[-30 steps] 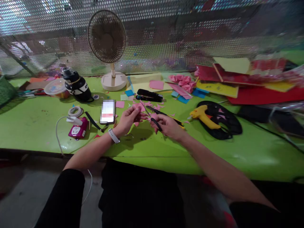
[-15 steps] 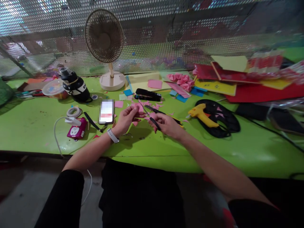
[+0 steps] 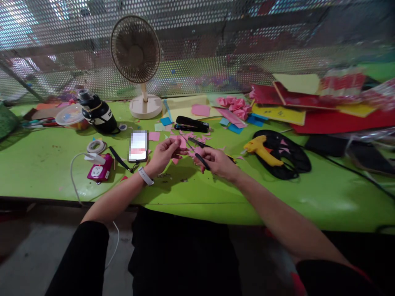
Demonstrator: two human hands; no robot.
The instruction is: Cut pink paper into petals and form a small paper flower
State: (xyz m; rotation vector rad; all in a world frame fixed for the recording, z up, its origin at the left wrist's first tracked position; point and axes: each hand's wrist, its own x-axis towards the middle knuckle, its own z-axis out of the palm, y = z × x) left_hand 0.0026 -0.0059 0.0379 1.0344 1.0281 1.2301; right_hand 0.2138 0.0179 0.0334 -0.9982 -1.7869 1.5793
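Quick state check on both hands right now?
Left hand: closed, pinching a small piece of pink paper between thumb and fingers.
Right hand: closed around the handles of black-handled scissors.

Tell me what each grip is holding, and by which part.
The left grip pinches a pink paper piece by one edge; the right grip holds scissors by their black handles.
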